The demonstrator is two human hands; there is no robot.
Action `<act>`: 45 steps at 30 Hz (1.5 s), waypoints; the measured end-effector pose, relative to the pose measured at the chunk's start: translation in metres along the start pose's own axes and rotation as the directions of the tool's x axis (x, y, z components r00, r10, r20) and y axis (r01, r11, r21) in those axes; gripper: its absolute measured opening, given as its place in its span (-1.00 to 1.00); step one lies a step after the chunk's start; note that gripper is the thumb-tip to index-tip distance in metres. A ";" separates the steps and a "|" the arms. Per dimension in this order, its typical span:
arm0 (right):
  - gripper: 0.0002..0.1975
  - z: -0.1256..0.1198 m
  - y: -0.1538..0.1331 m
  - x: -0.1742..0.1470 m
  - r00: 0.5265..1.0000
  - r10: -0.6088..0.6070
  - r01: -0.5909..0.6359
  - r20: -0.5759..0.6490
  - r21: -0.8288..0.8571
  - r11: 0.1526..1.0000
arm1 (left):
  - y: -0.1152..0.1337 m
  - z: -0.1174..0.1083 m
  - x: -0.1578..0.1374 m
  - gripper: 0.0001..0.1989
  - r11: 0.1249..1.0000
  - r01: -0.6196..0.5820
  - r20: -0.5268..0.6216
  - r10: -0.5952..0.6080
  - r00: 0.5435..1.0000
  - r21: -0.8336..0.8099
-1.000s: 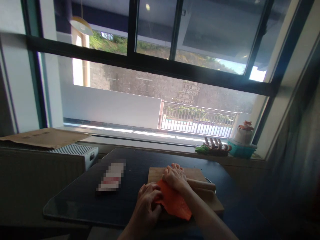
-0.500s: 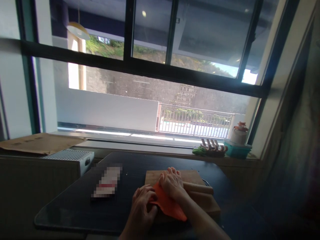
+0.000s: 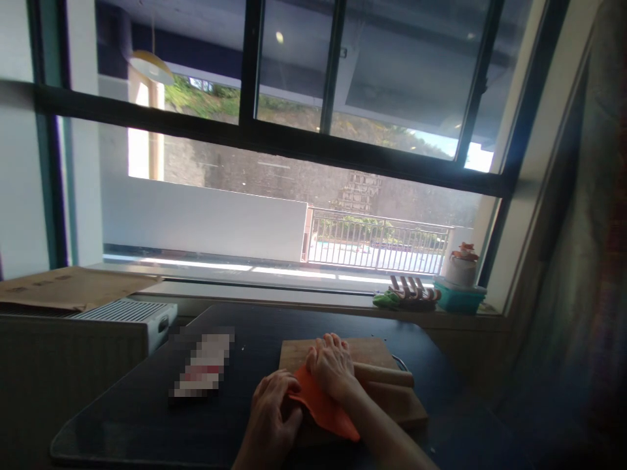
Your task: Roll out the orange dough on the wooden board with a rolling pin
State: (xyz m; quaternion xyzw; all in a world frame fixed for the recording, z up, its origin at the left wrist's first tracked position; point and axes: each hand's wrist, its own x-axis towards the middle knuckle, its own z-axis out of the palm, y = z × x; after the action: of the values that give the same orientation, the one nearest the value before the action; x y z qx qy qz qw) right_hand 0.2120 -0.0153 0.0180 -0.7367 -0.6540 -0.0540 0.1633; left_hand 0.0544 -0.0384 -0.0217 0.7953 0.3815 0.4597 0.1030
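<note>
A limp orange sheet (image 3: pixel 327 408) lies slantwise over a wooden cutting board (image 3: pixel 289 352); whether it is dough or cloth I cannot tell. My left hand (image 3: pixel 275 405) is curled at the sheet's left edge, its thumb and fingers closing on it. Over the sheet's far end lies my right hand (image 3: pixel 333 365), with bent fingers closed on it and the fingertips partly hidden. A wooden rolling pin (image 3: pixel 386 374) rests on the board just right of my right hand.
The board stands on a dark table (image 3: pixel 137 411). A blurred-out pale and red item (image 3: pixel 203 365) lies at left. Behind are a brown paper envelope (image 3: pixel 78 287) on a white appliance (image 3: pixel 161 323), and a teal box (image 3: pixel 460 297) beside a striped object (image 3: pixel 416 294) on the windowsill.
The whole view has shifted slightly, so things sit a little lower and further left. Both hands keep nearly the same place on the orange sheet.
</note>
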 end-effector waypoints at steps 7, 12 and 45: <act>-0.57 -0.003 0.007 0.031 0.994 0.063 -0.062 0.093 -0.008 0.998 | -0.010 0.005 0.000 -0.72 1.000 -0.010 -0.044 0.010 0.999 0.009; -0.56 -0.004 0.003 0.021 0.997 0.039 -0.039 0.064 -0.004 0.999 | -0.014 0.007 0.001 -0.69 1.000 -0.005 -0.049 0.006 0.999 0.019; -0.55 -0.005 0.008 0.040 0.984 0.092 -0.091 0.153 -0.016 0.996 | -0.012 0.008 -0.002 -0.70 0.997 0.045 -0.042 -0.047 0.998 -0.065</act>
State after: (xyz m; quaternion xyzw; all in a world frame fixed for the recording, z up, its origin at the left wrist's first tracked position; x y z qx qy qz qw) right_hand 0.2260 0.0202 0.0333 -0.7687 -0.6298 0.0074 0.1114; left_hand 0.0543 -0.0305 -0.0336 0.7724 0.3868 0.4866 0.1308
